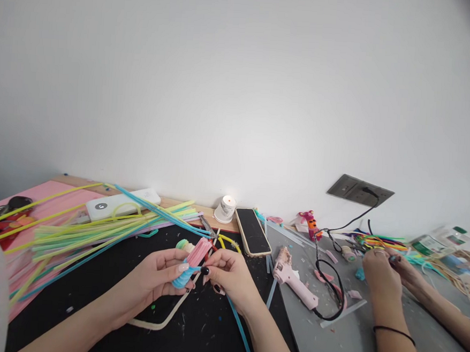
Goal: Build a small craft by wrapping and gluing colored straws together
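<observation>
Above the black work mat (100,317), my left hand (159,272) is closed round a pipe-cleaner figure (199,251). It has a pink bundle on top and blue coils below, partly covered by my fingers. A small green and cream fuzzy piece (183,245) shows just behind those fingers. My right hand (231,280) pinches a blue pipe cleaner (195,270) that runs from the coils. Below that hand, a blue length (242,332) trails toward the front edge of the view. A cream pipe cleaner (156,326) lies bent on the mat beneath.
Pliers (230,242) lie behind my hands, beside a phone (252,231) and white cup (225,209). Pipe cleaners (78,237) spread at left near a white power strip (116,204). At right are a corded pink glue gun (294,279) and another person's hands (381,272).
</observation>
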A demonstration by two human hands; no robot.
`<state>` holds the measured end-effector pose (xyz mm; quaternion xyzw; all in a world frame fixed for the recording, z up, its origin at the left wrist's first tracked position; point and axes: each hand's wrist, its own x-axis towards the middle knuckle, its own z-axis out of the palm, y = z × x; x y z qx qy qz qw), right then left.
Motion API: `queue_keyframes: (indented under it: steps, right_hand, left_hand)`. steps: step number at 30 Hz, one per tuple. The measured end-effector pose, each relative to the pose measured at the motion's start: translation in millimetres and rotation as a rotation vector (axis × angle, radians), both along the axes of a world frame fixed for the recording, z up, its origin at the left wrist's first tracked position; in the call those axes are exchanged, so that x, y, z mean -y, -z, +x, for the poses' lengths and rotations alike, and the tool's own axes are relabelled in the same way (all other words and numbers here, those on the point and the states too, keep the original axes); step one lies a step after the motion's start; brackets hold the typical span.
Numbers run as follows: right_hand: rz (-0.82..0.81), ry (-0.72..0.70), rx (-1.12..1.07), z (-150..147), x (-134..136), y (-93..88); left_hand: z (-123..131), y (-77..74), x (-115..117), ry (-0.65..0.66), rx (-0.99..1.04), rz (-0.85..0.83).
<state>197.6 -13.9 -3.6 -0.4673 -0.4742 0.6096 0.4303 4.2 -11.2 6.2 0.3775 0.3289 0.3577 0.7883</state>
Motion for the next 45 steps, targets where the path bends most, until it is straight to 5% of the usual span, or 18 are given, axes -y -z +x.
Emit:
queue_keyframes:
  steps: [14, 23, 45]
  right_hand:
    - [0.091, -0.008, 0.102, -2.7, 0.6, -0.7]
    - [-0.012, -0.193, -0.150, -1.1, 1.7, 2.5]
    - [0.201, -0.001, 0.139, -10.0, 4.4, 12.0]
  left_hand:
    - [-2.4, 9.0, -5.0, -0.174, -0.096, 0.089]
    - [-0.5, 19.7, -10.9, -0.185, -0.081, 0.065]
    - [1.5, 23.4, -9.0, -0.155, -0.171, 0.083]
